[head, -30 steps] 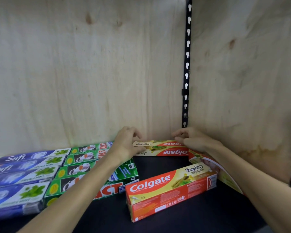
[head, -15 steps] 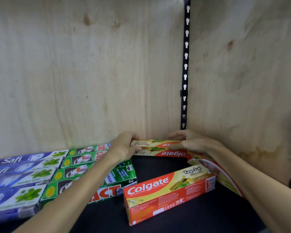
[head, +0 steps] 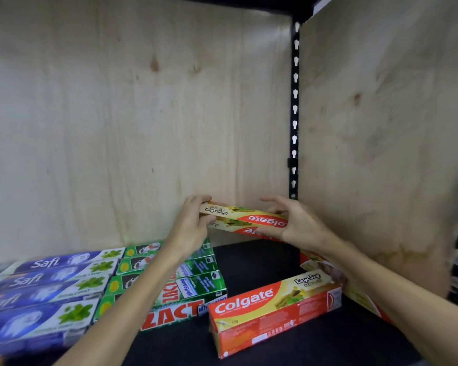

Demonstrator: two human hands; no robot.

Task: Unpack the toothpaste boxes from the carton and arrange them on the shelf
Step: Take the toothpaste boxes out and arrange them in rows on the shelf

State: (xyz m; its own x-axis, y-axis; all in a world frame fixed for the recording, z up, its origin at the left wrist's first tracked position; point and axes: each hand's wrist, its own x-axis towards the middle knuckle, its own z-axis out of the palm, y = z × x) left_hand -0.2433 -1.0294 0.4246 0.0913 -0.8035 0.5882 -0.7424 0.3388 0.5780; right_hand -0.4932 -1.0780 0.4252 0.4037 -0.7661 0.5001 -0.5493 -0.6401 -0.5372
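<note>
We see both hands lifted above the dark shelf (head: 251, 262), close to the wooden back wall (head: 132, 128). The left hand (head: 192, 228) grips one end of two red and yellow toothpaste boxes (head: 245, 220), stacked one on the other, fingers curled over the top and thumb underneath. The right hand (head: 294, 225) pinches the other end (its fingers are bent around the red printed part). The pair is held clear of the shelf, just left of the black slotted rail (head: 294, 109) in the corner.

On the shelf below the held pair lies another red box (head: 273, 313), angled. Left of the shelf's middle sit rows of green boxes (head: 169, 283), and further left, blue boxes (head: 45, 291). Against the right side wall, under the right forearm, we make out more red packaging (head: 317, 262), mostly hidden.
</note>
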